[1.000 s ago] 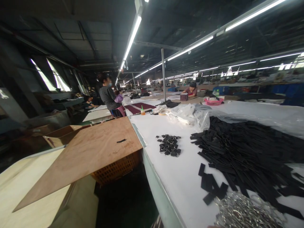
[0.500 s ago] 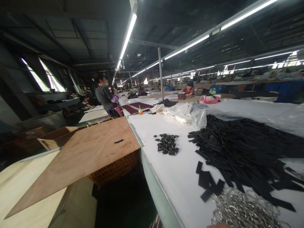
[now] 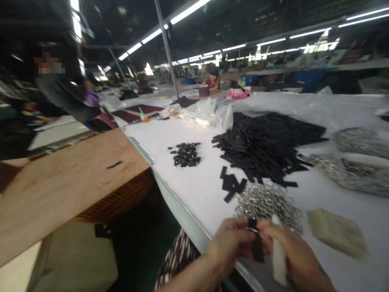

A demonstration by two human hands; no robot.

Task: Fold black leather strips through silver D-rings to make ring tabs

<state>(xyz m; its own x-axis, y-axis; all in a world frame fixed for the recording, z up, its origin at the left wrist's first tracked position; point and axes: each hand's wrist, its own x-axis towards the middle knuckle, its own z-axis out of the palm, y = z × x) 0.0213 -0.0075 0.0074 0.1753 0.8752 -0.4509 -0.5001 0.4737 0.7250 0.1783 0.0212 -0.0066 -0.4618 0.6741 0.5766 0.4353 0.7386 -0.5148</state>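
Observation:
In front of me both hands meet over a short black fabric strip. My left hand pinches its left side, fingers closed. My right hand is closed on the strip's right side. A bit of shiny metal, seemingly a ring, shows at the upper part of the strip. A white stick-like object lies along my right hand; its kind is unclear. Just beyond the fingers is a heap of metal rings. Several loose black strips and a large pile of black strips lie behind it.
A small pile of strips with rings sits on the white table. To the right are a yellowish block and plastic bags of metal parts. A brown board lies left, across a gap. A person stands beyond it.
The view has swung right and down. Both hands have come into sight, holding a black strip; before, only a sliver of a hand showed at the bottom edge.

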